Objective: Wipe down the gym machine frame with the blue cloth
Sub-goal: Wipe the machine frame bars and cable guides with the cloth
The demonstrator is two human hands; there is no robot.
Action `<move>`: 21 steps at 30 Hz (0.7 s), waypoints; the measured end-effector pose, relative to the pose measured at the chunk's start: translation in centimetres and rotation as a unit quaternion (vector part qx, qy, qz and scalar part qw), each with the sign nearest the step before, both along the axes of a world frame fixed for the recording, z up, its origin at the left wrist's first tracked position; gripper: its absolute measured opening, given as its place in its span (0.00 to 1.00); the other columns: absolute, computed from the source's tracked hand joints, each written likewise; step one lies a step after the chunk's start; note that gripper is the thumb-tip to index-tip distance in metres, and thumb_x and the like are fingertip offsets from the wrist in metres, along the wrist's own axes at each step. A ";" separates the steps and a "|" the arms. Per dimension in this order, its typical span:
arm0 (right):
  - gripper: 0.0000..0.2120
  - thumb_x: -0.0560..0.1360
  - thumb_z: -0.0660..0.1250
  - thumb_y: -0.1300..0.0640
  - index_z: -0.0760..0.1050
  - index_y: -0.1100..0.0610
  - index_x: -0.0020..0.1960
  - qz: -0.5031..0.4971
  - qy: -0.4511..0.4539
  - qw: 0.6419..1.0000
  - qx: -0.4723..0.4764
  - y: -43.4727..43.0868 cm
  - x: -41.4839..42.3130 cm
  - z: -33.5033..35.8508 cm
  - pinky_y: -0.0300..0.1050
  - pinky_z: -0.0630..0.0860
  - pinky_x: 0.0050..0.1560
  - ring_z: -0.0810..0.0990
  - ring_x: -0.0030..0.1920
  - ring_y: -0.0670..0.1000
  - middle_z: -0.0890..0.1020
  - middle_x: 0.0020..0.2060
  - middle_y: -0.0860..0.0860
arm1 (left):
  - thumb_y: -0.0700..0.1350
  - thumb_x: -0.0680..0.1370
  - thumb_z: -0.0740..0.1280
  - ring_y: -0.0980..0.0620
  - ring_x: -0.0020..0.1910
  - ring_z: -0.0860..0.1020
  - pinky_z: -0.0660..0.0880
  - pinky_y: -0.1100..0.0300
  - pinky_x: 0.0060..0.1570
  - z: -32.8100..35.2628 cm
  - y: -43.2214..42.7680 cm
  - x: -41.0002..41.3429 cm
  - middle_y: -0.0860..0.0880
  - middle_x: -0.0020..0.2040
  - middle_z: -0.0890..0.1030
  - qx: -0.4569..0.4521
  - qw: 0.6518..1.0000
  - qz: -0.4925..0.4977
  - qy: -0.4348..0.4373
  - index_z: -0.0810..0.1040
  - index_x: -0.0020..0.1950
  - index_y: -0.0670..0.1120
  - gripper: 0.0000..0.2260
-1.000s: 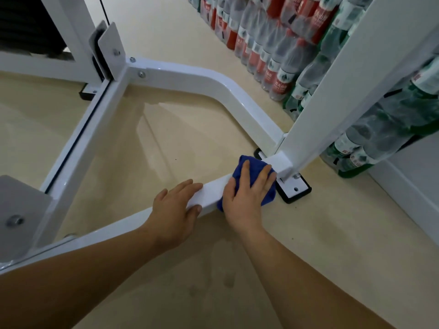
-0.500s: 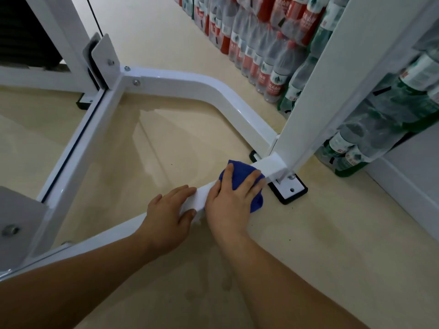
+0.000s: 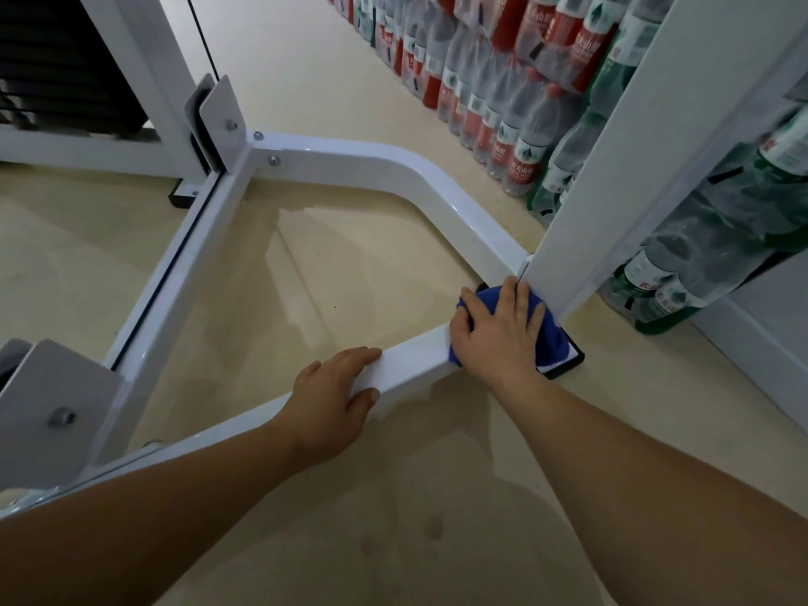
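Blue cloth [image 3: 554, 343] sits at about 3 o'clock of view centre, bunched on the corner joint of the white gym machine frame [image 3: 411, 360], where the near bottom rail meets the slanted upright post [image 3: 612, 190]. Right hand [image 3: 498, 334] is flat on top of the cloth, fingers straight and spread, pressing it onto the joint, not clenched. Cloth shows past the fingertips and on the hand's 3 o'clock side, hanging over the black foot plate [image 3: 572, 363]. Left hand [image 3: 332, 400] is at 8 o'clock from the right hand, on the same rail and apart from the cloth: fingers lie straight along the top face, thumb against the near face, a loose brace rather than a grasp. Curved rail [image 3: 393, 168] runs from the joint toward 11 o'clock to a bolted junction. Beige glossy floor [image 3: 350, 277] shows inside the frame. Rows of water bottles [image 3: 503, 102] at 1 o'clock, red and green labels. Black weight stack [image 3: 57, 67] at 10 o'clock. Grey bracket plate [image 3: 48, 400] at 8 o'clock.
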State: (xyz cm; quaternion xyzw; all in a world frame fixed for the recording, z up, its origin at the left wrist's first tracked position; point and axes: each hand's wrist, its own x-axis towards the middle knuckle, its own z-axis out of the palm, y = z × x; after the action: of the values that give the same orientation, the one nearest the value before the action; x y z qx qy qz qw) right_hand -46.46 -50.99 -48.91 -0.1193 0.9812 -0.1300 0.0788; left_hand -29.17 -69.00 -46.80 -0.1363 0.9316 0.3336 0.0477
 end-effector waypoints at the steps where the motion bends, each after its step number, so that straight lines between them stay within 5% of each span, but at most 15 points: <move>1: 0.24 0.84 0.47 0.44 0.59 0.40 0.80 -0.007 0.005 1.000 -0.006 0.1 0.2 -0.1 0.64 0.35 0.78 0.37 0.81 0.60 0.43 0.82 0.59 | 0.47 0.82 0.66 0.52 0.73 0.69 0.62 0.50 0.75 0.1 -0.1 0.0 0.55 0.75 0.71 0.005 1.000 -0.002 -0.004 0.68 0.77 0.53 0.23; 7: 0.26 0.86 0.50 0.45 0.50 0.40 0.82 -0.085 0.009 0.985 -0.148 -3.1 7.0 -1.7 0.64 0.43 0.79 0.30 0.80 0.60 0.35 0.81 0.57 | 0.45 0.81 0.67 0.50 0.74 0.69 0.62 0.51 0.75 0.2 -0.2 -0.1 0.53 0.75 0.71 0.016 1.000 0.001 -0.014 0.69 0.76 0.51 0.23; 11: 0.27 0.86 0.47 0.44 0.42 0.39 0.82 -0.067 -0.028 0.987 -0.143 -5.8 11.6 -2.0 0.63 0.43 0.78 0.25 0.78 0.60 0.28 0.79 0.55 | 0.45 0.82 0.66 0.50 0.76 0.66 0.61 0.52 0.77 0.6 -0.2 0.4 0.51 0.77 0.68 0.005 1.000 0.005 -0.028 0.67 0.78 0.49 0.23; 15: 0.29 0.83 0.40 0.41 0.45 0.44 0.83 0.017 0.031 0.993 -0.109 -6.5 14.2 -2.7 0.65 0.41 0.79 0.30 0.79 0.65 0.37 0.81 0.64 | 0.44 0.83 0.64 0.50 0.77 0.65 0.59 0.59 0.76 2.2 -1.6 2.1 0.50 0.78 0.67 -0.022 0.999 0.020 -0.046 0.67 0.78 0.48 0.22; 21: 0.29 0.83 0.44 0.40 0.53 0.46 0.83 0.101 0.032 0.992 -0.073 -9.1 17.7 -3.0 0.69 0.49 0.78 0.43 0.81 0.65 0.50 0.81 0.65 | 0.45 0.83 0.64 0.51 0.77 0.64 0.59 0.58 0.76 4.9 -4.6 7.8 0.52 0.79 0.64 -0.067 0.994 0.021 -0.080 0.66 0.79 0.50 0.23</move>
State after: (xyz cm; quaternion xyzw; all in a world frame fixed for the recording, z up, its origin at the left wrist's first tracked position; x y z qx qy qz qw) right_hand -28.74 -60.12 -51.91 -0.2269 0.9541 -0.1884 0.0514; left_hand -21.40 -73.64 -41.87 -0.1851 0.9420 0.2592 0.1055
